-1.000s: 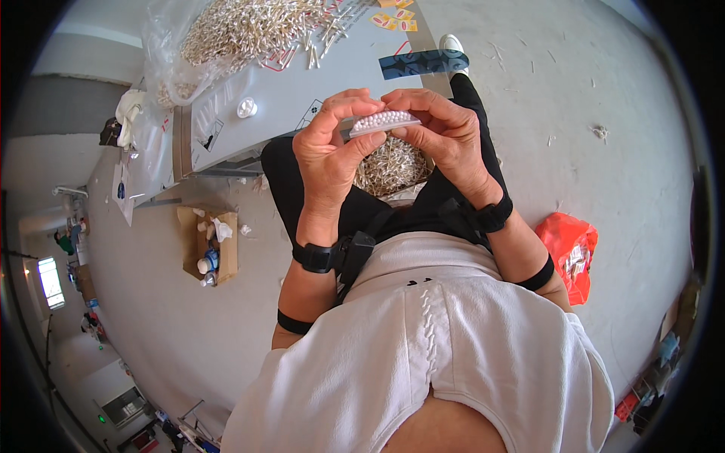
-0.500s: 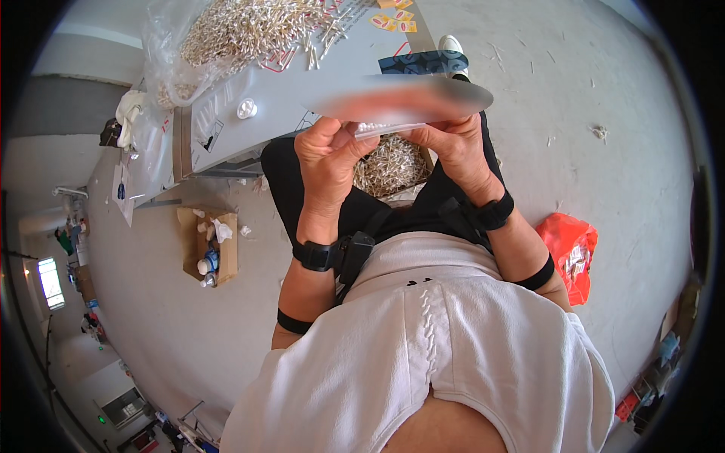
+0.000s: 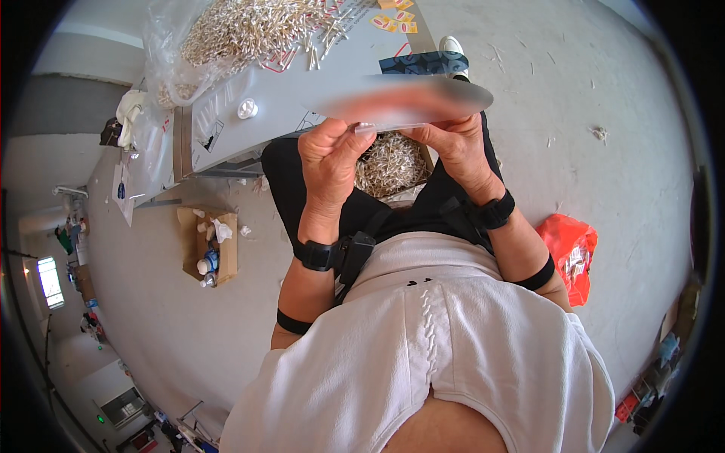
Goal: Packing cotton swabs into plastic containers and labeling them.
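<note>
Between my two hands is a small clear plastic pack [image 3: 389, 128], its upper part hidden by a blurred patch. My left hand [image 3: 326, 158] pinches the left end, thumb against the near edge. At the other end, my right hand [image 3: 457, 151] grips with thumb and bent fingers; some fingertips of both hands are lost in the blur. Below the pack, a box of loose cotton swabs [image 3: 391, 167] sits between my thighs.
A large heap of cotton swabs [image 3: 245, 34] covers the far left of the grey table [image 3: 226, 124], beside a small white round container [image 3: 247, 109]. Yellow cards [image 3: 393, 23] lie beyond. On the floor are a cardboard box [image 3: 230, 260] and a red plastic bag [image 3: 574, 234].
My left hand has shifted slightly right, its thumb now over the pack's near edge. White tips that showed along the pack are now mostly out of sight. My right hand has hardly moved.
</note>
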### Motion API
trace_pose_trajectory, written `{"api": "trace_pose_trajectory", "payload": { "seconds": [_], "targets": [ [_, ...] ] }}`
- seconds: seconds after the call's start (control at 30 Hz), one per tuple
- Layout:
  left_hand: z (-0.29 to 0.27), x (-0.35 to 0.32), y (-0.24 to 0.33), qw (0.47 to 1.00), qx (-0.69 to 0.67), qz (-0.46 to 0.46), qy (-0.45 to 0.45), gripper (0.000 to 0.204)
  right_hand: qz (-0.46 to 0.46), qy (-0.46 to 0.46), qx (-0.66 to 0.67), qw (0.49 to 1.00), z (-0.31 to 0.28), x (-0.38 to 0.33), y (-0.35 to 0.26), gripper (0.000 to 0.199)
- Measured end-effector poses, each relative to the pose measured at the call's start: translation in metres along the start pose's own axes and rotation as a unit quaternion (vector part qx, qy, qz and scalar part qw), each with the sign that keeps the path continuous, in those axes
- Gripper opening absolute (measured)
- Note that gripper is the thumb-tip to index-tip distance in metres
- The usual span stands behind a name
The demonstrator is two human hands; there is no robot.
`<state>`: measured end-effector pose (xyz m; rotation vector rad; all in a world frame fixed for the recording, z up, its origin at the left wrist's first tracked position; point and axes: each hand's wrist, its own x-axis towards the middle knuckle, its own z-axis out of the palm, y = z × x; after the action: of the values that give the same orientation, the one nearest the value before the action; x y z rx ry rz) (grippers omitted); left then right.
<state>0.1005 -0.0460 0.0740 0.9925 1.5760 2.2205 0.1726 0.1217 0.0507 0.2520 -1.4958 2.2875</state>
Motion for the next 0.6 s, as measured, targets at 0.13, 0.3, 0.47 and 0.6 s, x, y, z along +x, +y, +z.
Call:
{"api": "trace_pose_trajectory", "payload": {
  "seconds": [0.13, 0.3, 0.47, 0.6],
  "targets": [
    [0.0009, -0.0018, 0.0006, 1.000, 0.005, -0.006, 0.005, 0.027, 0.008, 0.010, -0.024, 1.000, 0.0035, -0.0005, -0.0038, 0.029],
    [0.0007, -0.0038, 0.0025, 0.998, 0.052, -0.017, 0.016, 0.030, 0.032, 0.021, -0.049, 0.998, 0.0052, -0.0022, -0.0064, 0.027],
    [0.0042, -0.0026, 0.0044, 0.995, 0.089, -0.022, 0.030, 0.034, 0.009, 0.005, -0.056, 0.998, 0.0049, -0.0022, -0.0020, 0.027],
    [0.0063, -0.0017, 0.0059, 0.991, 0.128, -0.028, 0.034, 0.031, 0.019, 0.001, -0.060, 0.998, 0.0052, -0.0030, -0.0007, 0.027]
  ]
}}
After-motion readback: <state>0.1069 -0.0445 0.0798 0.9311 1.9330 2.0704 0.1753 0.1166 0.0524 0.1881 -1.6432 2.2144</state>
